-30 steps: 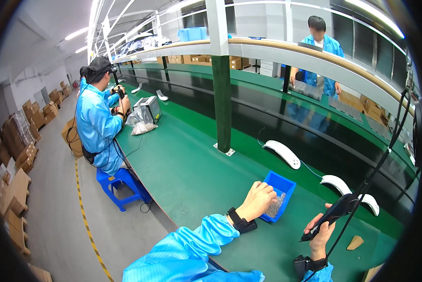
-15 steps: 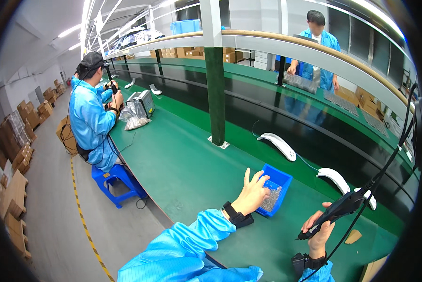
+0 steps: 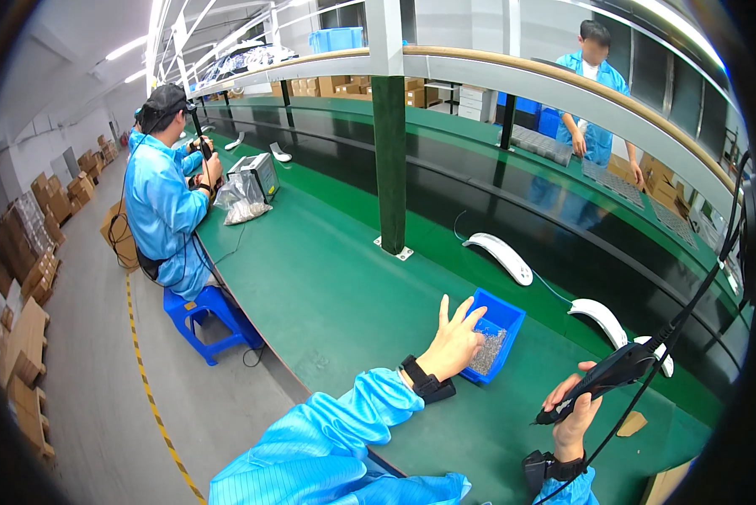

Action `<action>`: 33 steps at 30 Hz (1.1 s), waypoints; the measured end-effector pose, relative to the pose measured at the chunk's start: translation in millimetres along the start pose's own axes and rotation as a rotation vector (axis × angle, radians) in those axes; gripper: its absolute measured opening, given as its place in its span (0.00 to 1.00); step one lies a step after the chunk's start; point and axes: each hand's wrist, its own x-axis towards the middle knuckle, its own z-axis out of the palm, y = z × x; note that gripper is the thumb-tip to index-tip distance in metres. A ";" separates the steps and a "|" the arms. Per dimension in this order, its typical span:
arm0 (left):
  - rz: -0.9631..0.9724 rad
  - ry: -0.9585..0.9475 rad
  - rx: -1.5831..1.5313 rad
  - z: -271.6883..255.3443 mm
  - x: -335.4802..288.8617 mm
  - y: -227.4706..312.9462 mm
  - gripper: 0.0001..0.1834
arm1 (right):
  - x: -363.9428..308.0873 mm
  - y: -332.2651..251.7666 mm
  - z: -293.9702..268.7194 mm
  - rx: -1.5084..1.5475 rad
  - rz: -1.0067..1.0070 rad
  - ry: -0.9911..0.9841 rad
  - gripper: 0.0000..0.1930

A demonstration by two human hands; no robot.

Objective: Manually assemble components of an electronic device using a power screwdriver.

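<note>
As left hand (image 3: 450, 348) part-hides blue bin (image 3: 504, 314), tiny contents (image 3: 489, 352) indistinct, sleeve (image 3: 323, 438) cropped

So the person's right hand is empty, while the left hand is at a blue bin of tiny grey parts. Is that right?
Not quite: the right hand isn't empty. The head view shows it holding a black corded tool. The left hand is indeed at the blue bin of tiny grey parts.

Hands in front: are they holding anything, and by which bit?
The right hand holds the black tool by its lower body, near the tip. Whether the left hand holds anything can't be told.
</note>
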 end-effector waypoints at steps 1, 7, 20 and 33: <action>-0.002 0.002 -0.022 -1.1 0.5 0.2 0.03 | 0.6 0.1 -3.4 -0.036 0.009 -0.023 0.37; -0.013 -0.031 -0.080 -0.6 -0.1 -5.0 0.03 | 12.6 -1.9 -23.4 0.018 -0.017 -0.156 0.41; 0.041 -0.124 -0.115 3.2 -1.5 -11.5 0.04 | 24.9 85.7 -189.2 -0.133 0.269 0.323 0.10; 0.040 -0.099 -0.185 5.8 4.2 -11.3 0.03 | 22.0 88.7 -194.3 -0.231 0.304 0.258 0.11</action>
